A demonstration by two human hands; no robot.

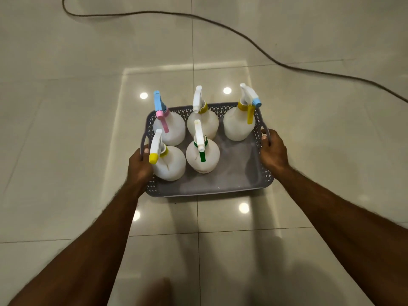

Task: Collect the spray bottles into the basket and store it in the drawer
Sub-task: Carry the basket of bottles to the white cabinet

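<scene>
No legible text anywhere. The five spray bottles [203,154] are plain white, no brand or label readable; the front middle one carries a faint dark smudge low on its body, too small and blurred to tell whether it is print. The grey basket [234,188] shows only its pierced lattice pattern, no marking. Floor tiles [66,129] bare of signs or numbers.
</scene>
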